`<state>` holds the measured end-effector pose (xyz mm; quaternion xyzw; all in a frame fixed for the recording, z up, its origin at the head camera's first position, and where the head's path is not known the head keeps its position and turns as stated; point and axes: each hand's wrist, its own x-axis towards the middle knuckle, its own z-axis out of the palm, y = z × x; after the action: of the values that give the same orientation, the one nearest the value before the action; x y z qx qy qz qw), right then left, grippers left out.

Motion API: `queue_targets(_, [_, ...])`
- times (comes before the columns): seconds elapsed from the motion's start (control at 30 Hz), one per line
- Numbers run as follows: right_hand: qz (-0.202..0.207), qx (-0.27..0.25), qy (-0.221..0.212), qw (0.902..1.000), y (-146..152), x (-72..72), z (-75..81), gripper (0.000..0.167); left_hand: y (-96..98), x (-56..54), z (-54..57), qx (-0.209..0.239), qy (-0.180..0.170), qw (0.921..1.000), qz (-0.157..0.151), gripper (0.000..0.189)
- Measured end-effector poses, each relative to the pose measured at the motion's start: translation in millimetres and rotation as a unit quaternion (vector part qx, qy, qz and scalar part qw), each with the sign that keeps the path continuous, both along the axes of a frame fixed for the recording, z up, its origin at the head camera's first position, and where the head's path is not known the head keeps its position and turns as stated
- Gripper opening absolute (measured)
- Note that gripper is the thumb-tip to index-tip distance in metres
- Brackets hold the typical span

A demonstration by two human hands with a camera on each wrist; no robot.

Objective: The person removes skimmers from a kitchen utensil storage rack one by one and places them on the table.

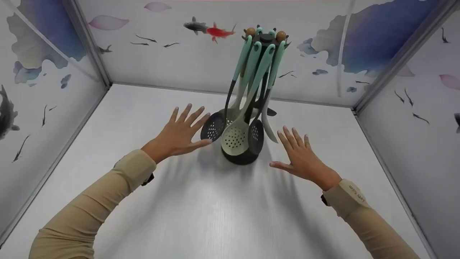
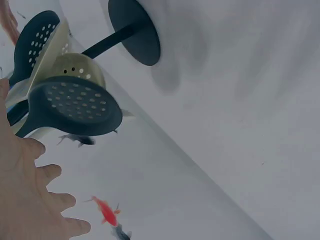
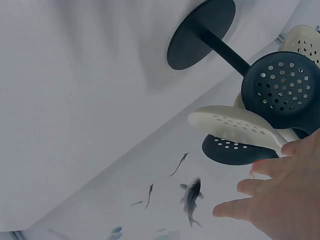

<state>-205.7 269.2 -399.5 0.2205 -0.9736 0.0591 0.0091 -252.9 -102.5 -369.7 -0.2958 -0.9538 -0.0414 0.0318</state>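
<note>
A utensil stand with a round black base (image 1: 241,158) holds several hanging skimmers and other utensils with mint-green handles (image 1: 253,61). At its front hangs a cream skimmer (image 1: 235,138), flanked by a black skimmer (image 1: 214,126) on the left and another black skimmer (image 1: 256,136) on the right. My left hand (image 1: 179,135), fingers spread, is right beside the left black skimmer and overlaps its edge in the head view. To the right of the stand, my right hand (image 1: 301,158) also has its fingers spread and holds nothing. Both wrist views show the stand's post (image 2: 110,42) rising from the base.
The stand rests on a white table (image 1: 215,216) toward its back edge. Panels printed with fish and flowers enclose it: a back wall (image 1: 201,61), a left wall (image 1: 43,118) and a right wall (image 1: 413,144). Metal strips line their corners.
</note>
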Motion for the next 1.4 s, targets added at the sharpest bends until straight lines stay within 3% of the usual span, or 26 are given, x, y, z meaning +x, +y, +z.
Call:
queue_targets(0.13, [-0.006, -0.005, -0.003, 1.0, -1, 1.6, 1.5, 0.096, 5.0, -10.6, 30.4, 0.011, 0.032, 0.9994, -0.009, 0.08])
queue_targets(0.27, [-0.01, -0.006, 0.001, 0.9999, -1, 1.8, 2.9, 0.095, 19.7, -21.9, 72.3, 0.059, 0.067, 0.9959, -0.014, 0.079])
queue_targets(0.43, [-0.014, -0.011, 0.005, 0.9998, -1, 0.9, 6.3, 0.094, 49.1, -31.6, 123.5, 0.158, 0.095, 0.9826, -0.022, 0.072])
queue_targets(0.6, [-0.018, -0.018, 0.005, 0.9997, -2, 0.1, 9.5, 0.094, 83.2, -41.7, 154.8, 0.221, 0.096, 0.9699, -0.038, 0.064])
queue_targets(0.7, [-0.018, -0.026, 0.004, 0.9995, -3, -0.7, 9.6, 0.094, 99.3, -49.9, 161.3, 0.232, 0.098, 0.9667, -0.045, 0.058])
queue_targets(0.8, [-0.019, -0.032, 0.0, 0.9993, -4, -0.7, 9.5, 0.093, 110.5, -57.5, 160.5, 0.244, 0.105, 0.9627, -0.053, 0.05])
queue_targets(1.07, [-0.025, -0.062, 0.003, 0.9978, -5, -5.9, 14.7, 0.089, 121.0, -66.2, 157.0, 0.279, 0.146, 0.9466, -0.07, 0.042])
queue_targets(1.4, [-0.02, -0.125, 0.013, 0.9919, -12, -15.3, 20.6, 0.085, 130.5, -64.9, 158.2, 0.265, 0.157, 0.948, -0.081, 0.041])
